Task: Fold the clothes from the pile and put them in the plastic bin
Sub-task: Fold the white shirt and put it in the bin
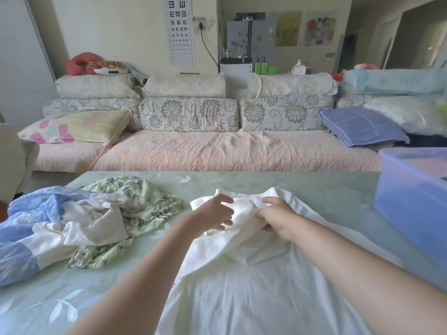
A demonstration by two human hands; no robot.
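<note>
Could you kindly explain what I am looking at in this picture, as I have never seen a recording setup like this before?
There is no machine here. A person wears one wide-angle camera on the head, looking forward and down, so the single picture shows their own two bare arms reaching out. In front of them is a table covered with a pale green cloth. The left hand and the right hand both grip the bunched far part of a white garment spread on the table. To the left lies the pile of unfolded clothes, including a blue and white garment and a green leaf-print garment. At the right edge stands the blue plastic bin, where folded clothes go; its contents are too blurred to name. Behind the table is a sofa with cushions.
</note>
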